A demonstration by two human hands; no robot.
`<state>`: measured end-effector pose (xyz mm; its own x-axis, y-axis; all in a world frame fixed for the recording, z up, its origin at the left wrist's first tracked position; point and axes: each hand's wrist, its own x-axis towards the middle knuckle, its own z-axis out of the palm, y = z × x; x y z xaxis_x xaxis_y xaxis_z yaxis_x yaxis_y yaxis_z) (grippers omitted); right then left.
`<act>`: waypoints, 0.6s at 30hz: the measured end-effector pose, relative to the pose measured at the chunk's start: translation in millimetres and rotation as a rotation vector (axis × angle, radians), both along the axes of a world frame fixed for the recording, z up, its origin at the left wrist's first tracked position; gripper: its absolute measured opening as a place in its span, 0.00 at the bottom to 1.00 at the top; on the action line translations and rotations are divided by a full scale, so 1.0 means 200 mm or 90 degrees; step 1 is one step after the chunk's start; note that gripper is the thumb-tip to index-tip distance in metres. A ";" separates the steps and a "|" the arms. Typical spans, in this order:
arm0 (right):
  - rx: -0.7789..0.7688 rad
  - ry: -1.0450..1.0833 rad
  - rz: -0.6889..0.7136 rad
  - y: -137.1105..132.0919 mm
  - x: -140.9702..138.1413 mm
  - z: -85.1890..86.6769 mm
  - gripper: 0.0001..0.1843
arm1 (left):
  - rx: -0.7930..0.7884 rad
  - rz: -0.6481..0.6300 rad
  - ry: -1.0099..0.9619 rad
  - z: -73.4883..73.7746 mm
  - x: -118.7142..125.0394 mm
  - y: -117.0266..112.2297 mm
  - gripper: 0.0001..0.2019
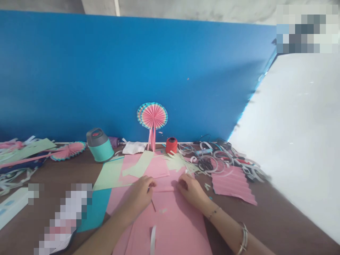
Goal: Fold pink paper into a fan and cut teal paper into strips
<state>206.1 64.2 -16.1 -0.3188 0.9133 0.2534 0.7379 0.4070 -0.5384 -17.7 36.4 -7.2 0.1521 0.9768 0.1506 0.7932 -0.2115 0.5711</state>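
Between my two hands lies pink paper (166, 188) with a narrow fold running across it. My left hand (142, 191) pinches the left end of that fold, its fingers curled. At the right end, my right hand (189, 187) is closed on the fold in the same way, with a bracelet and bangles on that arm. Larger pink sheets (170, 226) spread underneath. A thin dark sliver (153, 205) shows just below my left fingers; I cannot make out what it is. A white paper strip (153, 239) lies nearer to me.
A round pleated paper fan (152, 116) stands against the blue panel (106, 71). Behind my hands are a teal container (101, 148), a red thread spool (171, 145) and pale green sheets (111, 173). Tangled cables (212, 159) and a pleated pink sheet (233, 184) lie right.
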 end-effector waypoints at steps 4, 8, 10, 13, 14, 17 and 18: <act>0.060 -0.026 0.060 -0.01 0.00 -0.01 0.09 | 0.092 -0.073 0.097 0.04 0.02 -0.03 0.21; 0.137 -0.141 0.197 -0.02 0.01 -0.01 0.16 | 0.145 -0.192 0.179 0.04 0.02 -0.04 0.30; 0.164 -0.186 0.241 -0.01 0.02 0.00 0.18 | 0.144 -0.202 0.200 0.04 0.02 -0.04 0.31; 0.176 -0.211 0.248 0.00 0.05 0.01 0.18 | 0.141 -0.184 0.202 0.05 0.00 -0.04 0.28; 0.175 -0.209 0.242 0.00 0.07 0.02 0.19 | 0.143 -0.174 0.200 0.05 -0.01 -0.04 0.27; 0.163 -0.190 0.222 0.00 0.09 0.05 0.20 | 0.146 -0.137 0.190 0.06 -0.05 -0.04 0.25; 0.159 -0.184 0.220 0.00 0.10 0.06 0.20 | 0.143 -0.129 0.185 0.06 -0.07 -0.03 0.25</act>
